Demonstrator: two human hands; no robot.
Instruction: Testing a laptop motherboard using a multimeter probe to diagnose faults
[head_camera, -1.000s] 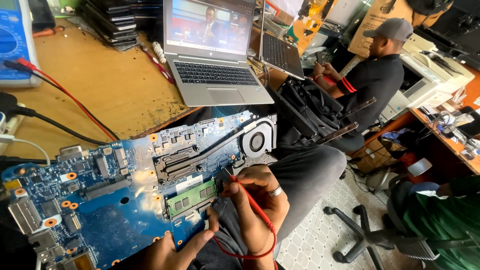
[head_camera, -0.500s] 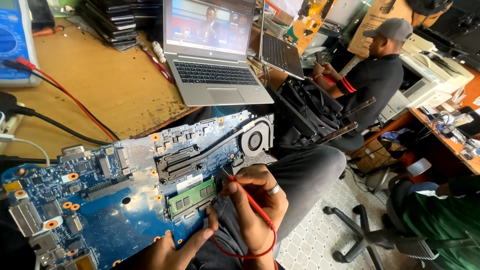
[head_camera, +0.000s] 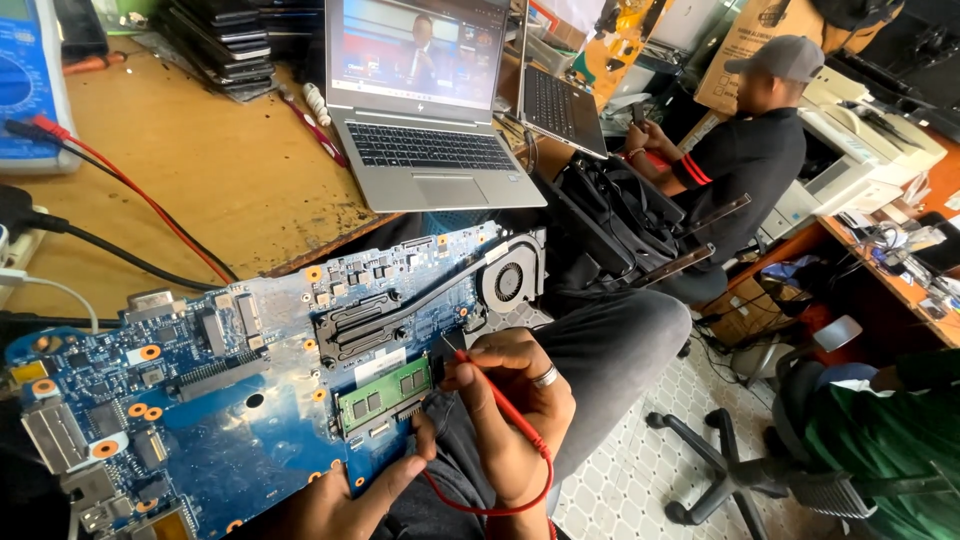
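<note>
Over wooden bench (head_camera: 210, 170): right hand (head_camera: 515, 400) pinching red probe (head_camera: 470, 365) onto blue motherboard (head_camera: 230, 400); left hand (head_camera: 350, 495) gripping board's edge.

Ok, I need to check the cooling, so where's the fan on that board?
In the head view the fan sits at the blue board's upper right corner, just below the open laptop and above the right hand holding the red probe.
</note>
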